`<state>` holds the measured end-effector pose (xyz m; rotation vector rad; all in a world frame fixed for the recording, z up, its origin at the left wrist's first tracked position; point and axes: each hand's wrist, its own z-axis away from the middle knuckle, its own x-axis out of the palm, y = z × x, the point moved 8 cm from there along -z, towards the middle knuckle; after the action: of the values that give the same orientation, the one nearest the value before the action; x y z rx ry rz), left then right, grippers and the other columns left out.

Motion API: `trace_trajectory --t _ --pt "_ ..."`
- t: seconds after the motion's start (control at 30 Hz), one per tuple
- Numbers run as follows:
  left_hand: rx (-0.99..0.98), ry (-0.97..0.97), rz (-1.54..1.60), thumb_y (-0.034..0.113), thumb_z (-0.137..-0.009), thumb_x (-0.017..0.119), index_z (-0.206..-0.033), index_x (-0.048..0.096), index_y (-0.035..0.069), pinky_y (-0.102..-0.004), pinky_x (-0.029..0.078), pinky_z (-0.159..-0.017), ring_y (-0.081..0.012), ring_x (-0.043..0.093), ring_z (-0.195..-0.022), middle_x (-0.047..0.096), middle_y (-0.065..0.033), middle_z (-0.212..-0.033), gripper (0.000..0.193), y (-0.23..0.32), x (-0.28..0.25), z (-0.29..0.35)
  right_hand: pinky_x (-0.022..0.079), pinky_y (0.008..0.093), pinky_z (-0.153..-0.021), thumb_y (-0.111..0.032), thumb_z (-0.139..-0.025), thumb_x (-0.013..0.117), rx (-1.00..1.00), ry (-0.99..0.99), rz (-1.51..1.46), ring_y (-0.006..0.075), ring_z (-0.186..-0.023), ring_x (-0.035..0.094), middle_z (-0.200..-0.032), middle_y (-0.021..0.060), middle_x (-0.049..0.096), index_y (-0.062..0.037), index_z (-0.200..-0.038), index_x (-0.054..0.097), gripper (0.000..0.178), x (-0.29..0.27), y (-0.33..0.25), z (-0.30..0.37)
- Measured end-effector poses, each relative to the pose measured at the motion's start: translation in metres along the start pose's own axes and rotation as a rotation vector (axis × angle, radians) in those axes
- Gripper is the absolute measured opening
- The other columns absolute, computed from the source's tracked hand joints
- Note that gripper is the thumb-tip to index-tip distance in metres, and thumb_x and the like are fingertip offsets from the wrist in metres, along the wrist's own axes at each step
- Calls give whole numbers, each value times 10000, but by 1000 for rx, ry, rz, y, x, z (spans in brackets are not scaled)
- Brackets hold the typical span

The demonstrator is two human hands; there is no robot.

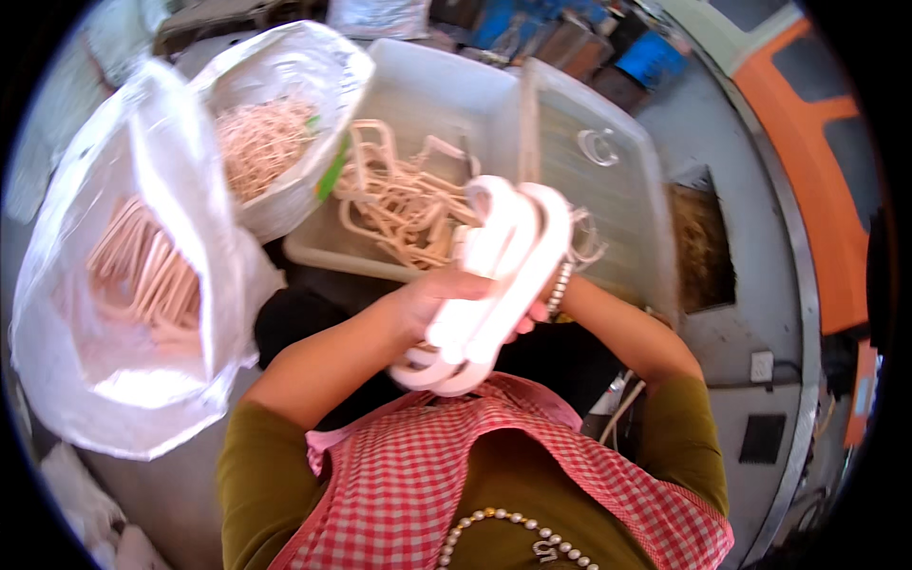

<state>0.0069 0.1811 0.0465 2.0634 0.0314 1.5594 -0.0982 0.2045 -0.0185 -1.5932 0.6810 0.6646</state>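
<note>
A bundle of pale pink, long rounded plastic loops is held up in front of my chest, tilted with its upper end to the right. My left hand grips it from the left side, thumb across the front. My right hand is closed on its right side, largely hidden behind the loops; some fingertips show. Just beyond, a pale plastic bin holds a tangled heap of similar pink plastic pieces.
At the left stands a white sack with stacked pink loops. Behind it, another white sack contains thin pink pieces. A translucent bin adjoins the pale one, with a clear ring in it. Orange machinery stands at the right.
</note>
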Motion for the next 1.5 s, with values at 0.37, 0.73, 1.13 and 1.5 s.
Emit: trace_trajectory --t 0.37,0.73,1.13,1.5 --pt "176 17 -292 67 -752 709 -1150 539 -8 -320 537 -766 -196 643 -892 642 -137 -1009 440 32 103 24 366 393 -1019 -273 -774 661 77 255 208 289 -1224 455 -1311 185 473 -9 -1320 398 661 -96 -85 -27" --pt "1277 282 -1439 -57 -764 610 -1051 600 -77 -356 551 -730 -249 662 -844 657 -191 -978 287 171 255 187 360 379 -1020 -339 -806 697 -40 378 -375 274 -1262 425 -1372 210 423 5 -1415 287 810 -44 -157 -155" --pt "1035 1259 -1437 -16 -797 615 -1052 555 -30 -291 485 -775 -145 604 -922 623 -84 -1004 263 135 81 279 504 281 -691 -55 -835 588 246 177 -1211 144 -790 627 -941 85 649 36 -1054 589 237 49 -194 -231" --pt "402 1140 -1400 37 -812 599 -1156 560 18 -293 437 -866 -142 554 -980 607 -56 -1086 347 113 25 272 482 270 -800 -61 -838 568 114 256 -1158 128 -895 612 -1026 76 638 32 -1107 562 284 28 -199 -220"
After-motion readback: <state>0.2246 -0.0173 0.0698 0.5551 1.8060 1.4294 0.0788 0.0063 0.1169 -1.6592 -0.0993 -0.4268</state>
